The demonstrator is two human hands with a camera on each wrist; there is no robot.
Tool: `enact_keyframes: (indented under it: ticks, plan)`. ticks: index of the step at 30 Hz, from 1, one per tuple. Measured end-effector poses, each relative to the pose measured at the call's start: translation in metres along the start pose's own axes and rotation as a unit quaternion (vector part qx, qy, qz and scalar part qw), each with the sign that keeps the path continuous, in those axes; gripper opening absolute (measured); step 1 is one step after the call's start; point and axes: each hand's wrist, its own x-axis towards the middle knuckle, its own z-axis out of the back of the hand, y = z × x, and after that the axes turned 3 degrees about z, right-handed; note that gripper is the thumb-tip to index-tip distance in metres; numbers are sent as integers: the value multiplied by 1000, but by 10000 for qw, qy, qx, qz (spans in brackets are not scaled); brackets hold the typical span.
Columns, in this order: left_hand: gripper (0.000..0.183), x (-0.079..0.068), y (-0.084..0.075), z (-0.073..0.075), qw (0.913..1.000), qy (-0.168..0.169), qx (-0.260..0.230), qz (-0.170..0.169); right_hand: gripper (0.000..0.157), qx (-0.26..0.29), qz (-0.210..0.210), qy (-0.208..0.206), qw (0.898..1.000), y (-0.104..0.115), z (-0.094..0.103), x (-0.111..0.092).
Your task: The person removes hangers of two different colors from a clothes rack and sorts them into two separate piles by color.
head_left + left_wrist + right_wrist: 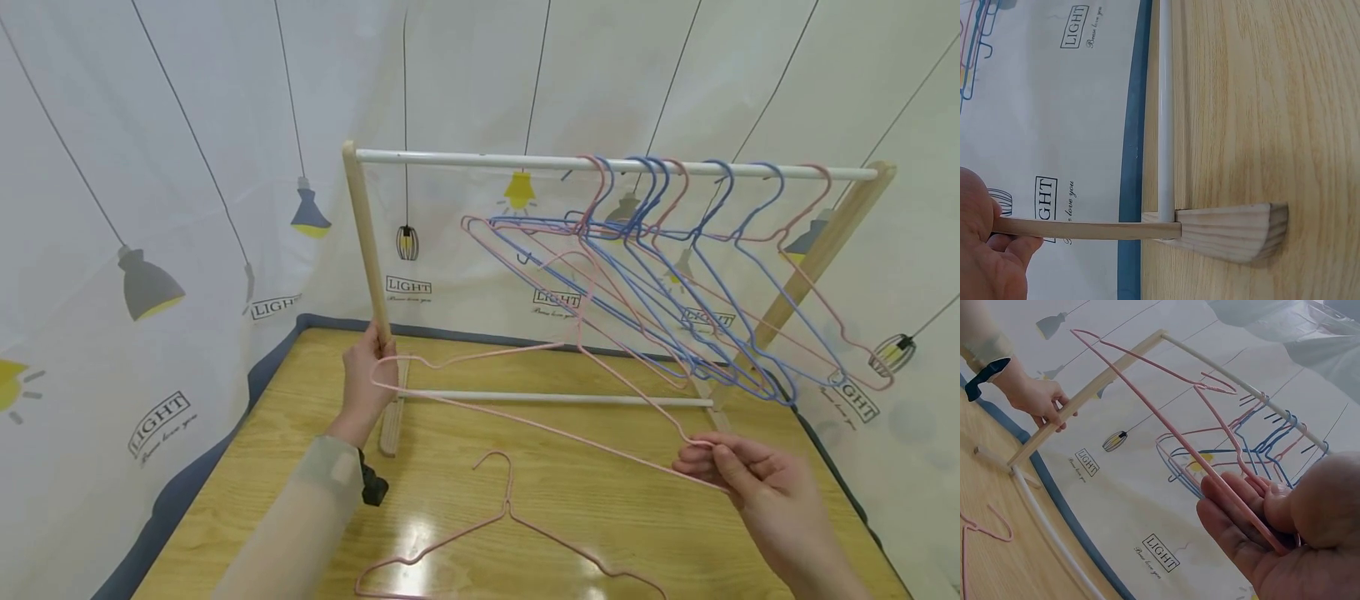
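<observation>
My left hand grips the left wooden post of a small clothes rack, low down above its foot. In the left wrist view the fingers wrap round that post. My right hand pinches one end of a pink hanger, which it holds up in front of the rack with its hook toward the top rail. In the right wrist view the hanger's bar runs across the palm, thumb over its corner. Several blue and pink hangers hang on the rail's right half.
Another pink hanger lies on the wooden table nearer to me. A white lower bar joins the rack's feet. Behind stands a pale cloth printed with lamps, its blue edge along the table.
</observation>
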Motion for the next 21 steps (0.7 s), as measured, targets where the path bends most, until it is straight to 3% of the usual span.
enact_keyframes:
  ticks: [10, 21]
  plan:
    - [11, 0, 0, 1, 9995, 102, -173, 238, 36, 375, -518, 803, 9947, -22, 20, -20]
    - [21, 0, -4, 2, 9982, 256, -196, 515, 43, 1166, -1666, 1590, 9661, -41, 41, -38]
